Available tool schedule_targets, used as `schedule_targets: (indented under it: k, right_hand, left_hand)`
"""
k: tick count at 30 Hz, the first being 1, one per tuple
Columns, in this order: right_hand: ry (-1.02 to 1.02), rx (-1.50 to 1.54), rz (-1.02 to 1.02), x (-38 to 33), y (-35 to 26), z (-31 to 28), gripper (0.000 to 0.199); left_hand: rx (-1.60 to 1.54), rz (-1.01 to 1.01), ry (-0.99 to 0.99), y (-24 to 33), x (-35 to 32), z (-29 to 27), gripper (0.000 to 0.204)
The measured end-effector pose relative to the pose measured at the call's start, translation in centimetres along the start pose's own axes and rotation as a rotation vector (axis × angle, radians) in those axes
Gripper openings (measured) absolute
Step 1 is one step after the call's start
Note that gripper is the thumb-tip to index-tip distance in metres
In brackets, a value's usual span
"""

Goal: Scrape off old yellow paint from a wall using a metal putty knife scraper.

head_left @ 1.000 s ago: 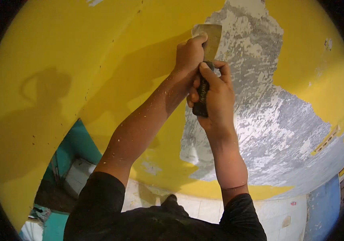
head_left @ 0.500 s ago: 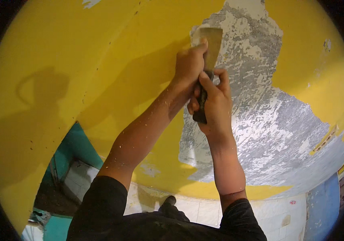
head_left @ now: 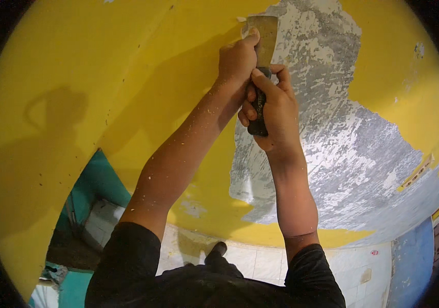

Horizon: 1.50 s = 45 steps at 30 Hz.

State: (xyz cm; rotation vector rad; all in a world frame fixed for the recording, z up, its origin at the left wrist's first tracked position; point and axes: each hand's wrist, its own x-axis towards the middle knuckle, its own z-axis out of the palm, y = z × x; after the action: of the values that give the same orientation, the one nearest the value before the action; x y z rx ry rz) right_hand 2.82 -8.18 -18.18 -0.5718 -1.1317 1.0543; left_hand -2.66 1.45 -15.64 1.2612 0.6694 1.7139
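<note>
Both hands are on a scraper [head_left: 265,43] with a broad metal blade and a black handle, raised against the yellow wall [head_left: 178,31]. My right hand [head_left: 278,105] is closed around the handle. My left hand [head_left: 237,59] is closed at the blade's left side, its thumb lying on the metal; its other fingers are mostly hidden. The blade's far edge meets the left border of a bared grey and white patch [head_left: 327,97], where yellow paint ends. Small pale flakes dot my left forearm.
At lower left, a teal-edged opening [head_left: 104,172] shows a pale tiled surface inside. White tiles [head_left: 260,262] lie below the wall, with my dark shoe [head_left: 219,249] over them. A blue surface [head_left: 412,262] stands at lower right. My shadow falls across the wall at left.
Both hands and the scraper have moved up along the patch's left border. The blade's far edge now sits higher, and both hands keep their hold.
</note>
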Motion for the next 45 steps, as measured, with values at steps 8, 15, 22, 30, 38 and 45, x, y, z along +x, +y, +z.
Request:
schedule_targets:
  k: [8, 15, 22, 30, 38, 45]
  right_hand:
    - [0.010, -0.092, 0.009, 0.4, -0.6, -0.4, 0.010]
    - [0.017, -0.103, 0.023, 0.4, -0.3, 0.6, 0.012]
    - [0.021, -0.022, 0.039, -0.3, 1.4, 0.0, 0.014]
    - [0.063, 0.007, 0.021, -0.6, 1.1, 1.1, 0.015]
    - [0.027, -0.015, 0.013, 0.3, -0.4, 1.0, 0.015]
    - [0.031, -0.014, -0.016, 0.3, -0.5, 2.6, 0.015]
  left_hand:
    - [-0.276, -0.171, -0.015, 0.6, -0.6, 0.6, 0.039]
    - [-0.218, -0.119, -0.042, 0.5, -0.3, -0.2, 0.041]
    - [0.118, 0.208, 0.010, -1.4, 0.4, -1.0, 0.036]
    - [-0.045, 0.187, -0.036, -0.7, 0.6, -1.1, 0.037]
    - [0.031, -0.049, 0.028, 0.6, 1.1, -0.5, 0.041]
    - [-0.040, -0.128, -0.072, 1.8, 1.5, -0.9, 0.040]
